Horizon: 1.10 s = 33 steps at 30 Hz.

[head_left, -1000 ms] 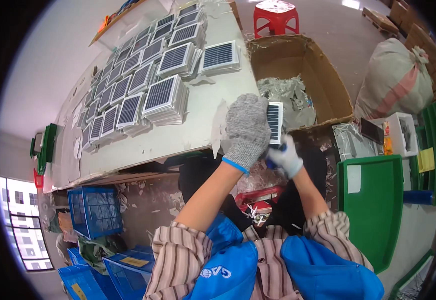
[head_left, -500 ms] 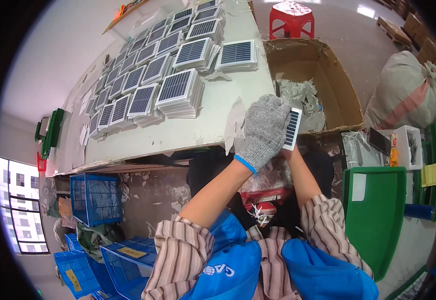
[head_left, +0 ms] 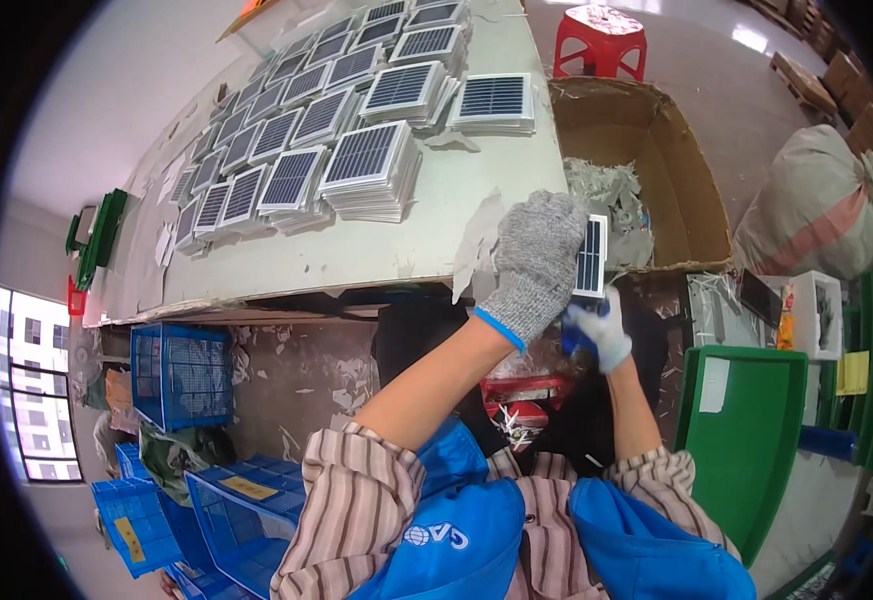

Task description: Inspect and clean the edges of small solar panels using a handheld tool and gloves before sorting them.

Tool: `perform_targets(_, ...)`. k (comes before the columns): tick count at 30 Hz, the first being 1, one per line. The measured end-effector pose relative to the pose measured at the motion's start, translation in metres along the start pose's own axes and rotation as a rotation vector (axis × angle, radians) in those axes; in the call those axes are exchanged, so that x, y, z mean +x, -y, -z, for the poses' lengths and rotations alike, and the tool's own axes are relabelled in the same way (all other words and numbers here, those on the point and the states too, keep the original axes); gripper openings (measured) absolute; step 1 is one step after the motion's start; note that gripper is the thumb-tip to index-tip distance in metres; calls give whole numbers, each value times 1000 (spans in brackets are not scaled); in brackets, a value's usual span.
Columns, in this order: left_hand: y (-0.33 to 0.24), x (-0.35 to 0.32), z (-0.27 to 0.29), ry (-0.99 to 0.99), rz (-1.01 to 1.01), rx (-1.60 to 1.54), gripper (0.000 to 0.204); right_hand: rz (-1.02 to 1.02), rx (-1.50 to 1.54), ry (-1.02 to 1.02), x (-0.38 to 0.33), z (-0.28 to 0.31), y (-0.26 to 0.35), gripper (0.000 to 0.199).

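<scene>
My left hand (head_left: 542, 250), in a grey knit glove with a blue cuff, grips a small solar panel (head_left: 591, 262) by its left side. The panel has dark cells with pale lines and a white frame; it is held up at the table's near edge. Just below its lower edge is my right hand (head_left: 609, 335), in a pale glove and partly blurred. Its fingers are closed around a small blue thing (head_left: 577, 332) whose kind I cannot make out. Stacks of similar solar panels (head_left: 372, 170) stand in rows on the white table (head_left: 357, 265).
An open cardboard box (head_left: 697, 180) with pale scraps (head_left: 607, 200) adjoins the table's right side. A green tray (head_left: 747, 440) lies to my right, blue crates (head_left: 182, 375) to my left. A red stool (head_left: 602, 45) and a tied sack (head_left: 817, 200) stand farther off.
My right hand, mostly hidden behind the panel before, now shows below it with the blue thing. The left hand still holds the panel, now more upright. The whole view has shifted slightly.
</scene>
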<state>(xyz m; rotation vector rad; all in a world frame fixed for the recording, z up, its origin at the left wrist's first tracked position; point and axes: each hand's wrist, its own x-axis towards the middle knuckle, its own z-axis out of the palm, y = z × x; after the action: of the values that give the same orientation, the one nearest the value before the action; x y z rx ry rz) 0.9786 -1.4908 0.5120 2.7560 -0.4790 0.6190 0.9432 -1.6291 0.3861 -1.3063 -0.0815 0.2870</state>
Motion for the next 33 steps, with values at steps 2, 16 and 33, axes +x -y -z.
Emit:
perform_targets(2, 1, -3, -2, -19, -7, 39, 30, 374, -745, 536, -24, -6, 14, 22)
perform_targets(16, 9, 0, 5, 52, -88, -55, 34, -75, 661, -117, 78, -43, 9, 57)
perform_targets(33, 4, -1, 15, 103, -119, -14, 32, 184, -576, 443, -33, -13, 23, 16)
